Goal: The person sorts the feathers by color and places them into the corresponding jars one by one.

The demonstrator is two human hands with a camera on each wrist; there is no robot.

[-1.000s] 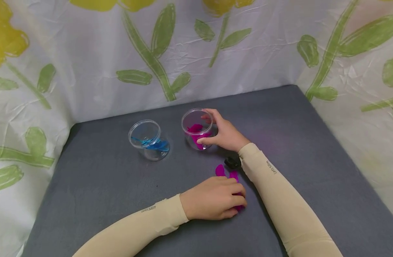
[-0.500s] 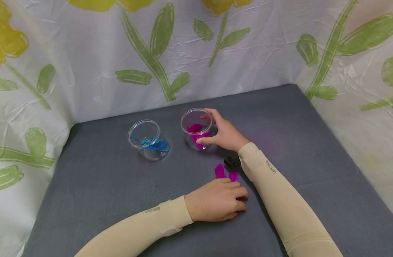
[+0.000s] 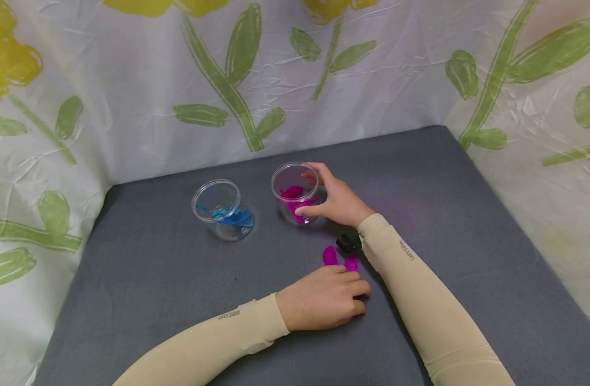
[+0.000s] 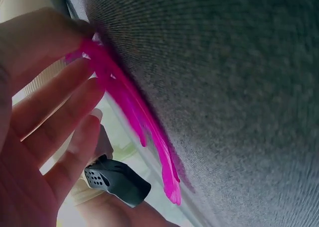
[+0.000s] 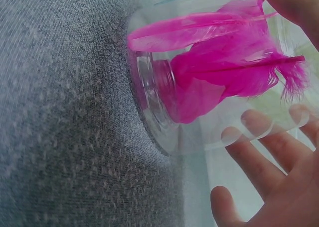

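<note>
My right hand [image 3: 343,201] holds a clear plastic jar [image 5: 189,137] upright on the table, thumb on the near side and fingers spread round the far side. Bright pink feathers [image 5: 214,77] lie inside it, seen through the wall. Lower down, my left hand [image 3: 324,299] is bent over more pink feathers on the cloth. From the left wrist, its thumb and forefinger pinch one end of these feathers [image 4: 144,117], the other fingers close beside them. Two feather tips [image 3: 330,256] stick out past the knuckles in the head view; the rest is hidden under the hand.
To the left of the held jar stands a second clear jar [image 3: 215,231] with blue feathers [image 3: 234,217] in it. A black wrist camera [image 3: 349,244] sits at the right cuff, near the feather tips. Dark grey cloth [image 3: 155,279] covers the table; a white flowered curtain [image 3: 145,96] hangs behind.
My left hand has shifted slightly to the right, and its fingers now cover the pink that showed beneath them earlier. The right hand and both jars have stayed put.
</note>
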